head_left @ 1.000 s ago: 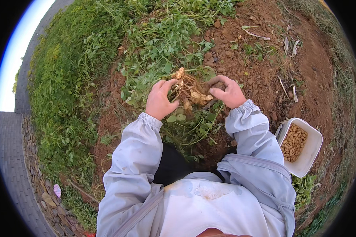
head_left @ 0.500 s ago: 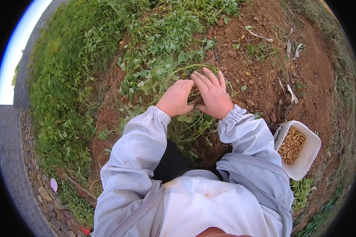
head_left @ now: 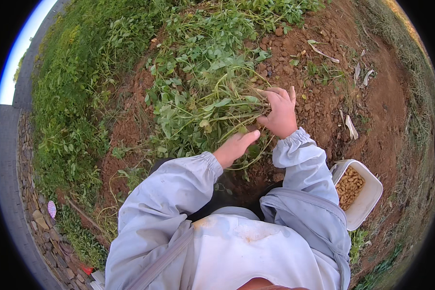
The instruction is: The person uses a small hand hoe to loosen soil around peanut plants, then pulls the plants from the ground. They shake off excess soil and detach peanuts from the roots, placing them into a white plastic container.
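Note:
A bundle of uprooted leafy plants, which look like peanut plants, lies across the soil in front of me. My right hand is closed around the stems at the bundle's right end, its fingers curled over them. My left hand is lower and to the left, against the near side of the bundle. Its thumb sticks out toward the stems, while its other fingers are hidden under the plants.
To my right stands a white plastic tub, partly filled with peanuts in the shell. Reddish clods of soil and dry pale husks lie beyond. Dense green plants grow on the left, beside a stone edging.
My hands, together over the plants before, have moved apart. The right went right and is now on the stem ends; the left dropped lower. The bundle's stems are now raised and more exposed.

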The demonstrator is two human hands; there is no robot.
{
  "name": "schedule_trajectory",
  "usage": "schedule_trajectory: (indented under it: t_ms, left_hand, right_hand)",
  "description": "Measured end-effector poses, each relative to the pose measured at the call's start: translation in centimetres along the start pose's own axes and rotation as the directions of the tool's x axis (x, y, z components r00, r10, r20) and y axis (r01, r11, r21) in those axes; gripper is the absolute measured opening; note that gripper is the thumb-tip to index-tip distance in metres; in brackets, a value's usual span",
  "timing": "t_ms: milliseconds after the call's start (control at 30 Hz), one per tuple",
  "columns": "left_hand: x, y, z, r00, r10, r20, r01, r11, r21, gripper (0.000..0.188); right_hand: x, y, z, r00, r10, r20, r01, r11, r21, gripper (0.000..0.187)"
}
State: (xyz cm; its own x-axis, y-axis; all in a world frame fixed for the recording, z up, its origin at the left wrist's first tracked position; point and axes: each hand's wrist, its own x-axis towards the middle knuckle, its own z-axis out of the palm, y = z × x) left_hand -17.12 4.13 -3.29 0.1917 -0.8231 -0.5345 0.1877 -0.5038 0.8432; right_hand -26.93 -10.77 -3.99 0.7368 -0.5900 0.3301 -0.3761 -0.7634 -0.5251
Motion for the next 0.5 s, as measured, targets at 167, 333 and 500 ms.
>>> schedule_trajectory:
  t_ms: [167,333,500]
  left_hand:
    - [1.0,3.6,-4.4,0.976,0.156,0.153,-0.129,0.977,-0.17,0.046]
    - [2.3,1.7,-4.4,0.936,0.327,0.132,-0.285,0.922,-0.263,0.05]
    - [3.3,1.5,-4.4,0.99,0.142,0.013,-0.121,0.889,-0.442,0.044]
  right_hand:
    - [0.8,-2.7,-2.6,0.969,-0.039,-0.244,0.034,0.999,-0.023,0.06]
    - [-0.3,-5.1,-0.2,0.982,-0.028,-0.188,0.006,0.994,-0.114,0.062]
    - [-0.8,-6.6,1.9,0.992,-0.049,-0.119,0.04,0.996,-0.082,0.062]
